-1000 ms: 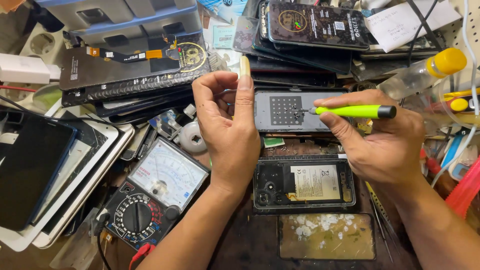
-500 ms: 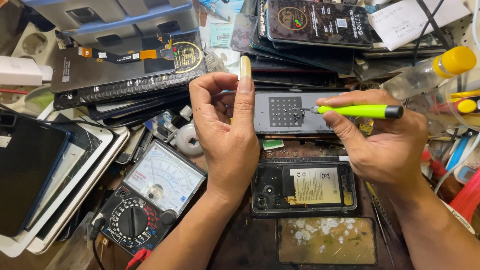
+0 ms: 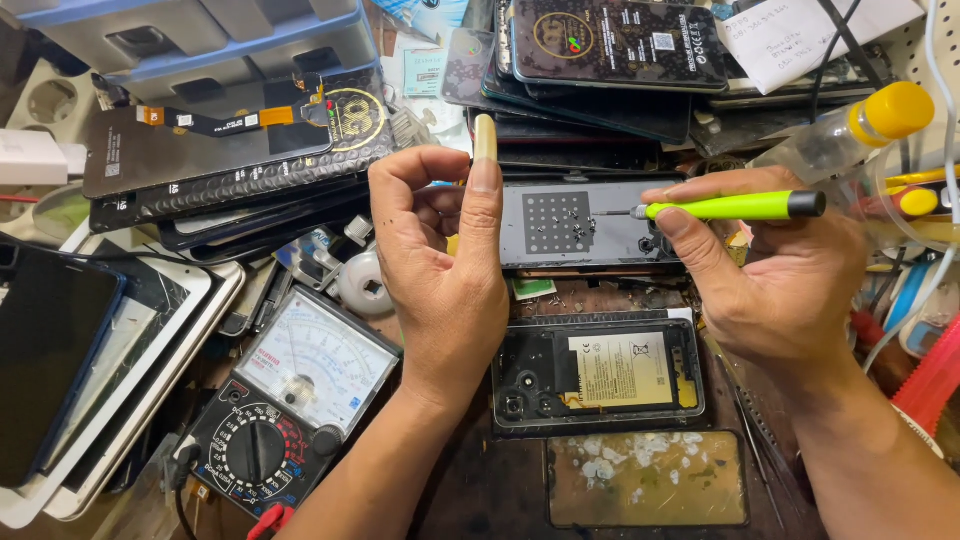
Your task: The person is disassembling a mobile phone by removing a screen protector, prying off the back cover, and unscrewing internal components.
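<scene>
Head view: the grey screw mat (image 3: 585, 222) lies above the opened phone (image 3: 597, 375). The right hand (image 3: 790, 285) pinches a green screwdriver (image 3: 735, 206), tip on the mat; picking up a screw seems underway. The left hand (image 3: 450, 270) hovers half-curled, holding nothing. Next needs a steady tip.

Opened phone (image 3: 598, 372) lies right of multimeter (image 3: 290, 400), before the screw tray (image 3: 585, 222).

Two hands: left hand (image 3: 450, 270), right hand (image 3: 790, 290). One green screwdriver (image 3: 735, 207). One grey metal plate (image 3: 580, 225) at centre. One opened phone (image 3: 598, 372) below it, one loose glass panel (image 3: 648, 478) at bottom. One multimeter (image 3: 290, 410), lower left. One yellow-capped bottle (image 3: 850, 135), upper right.
</scene>
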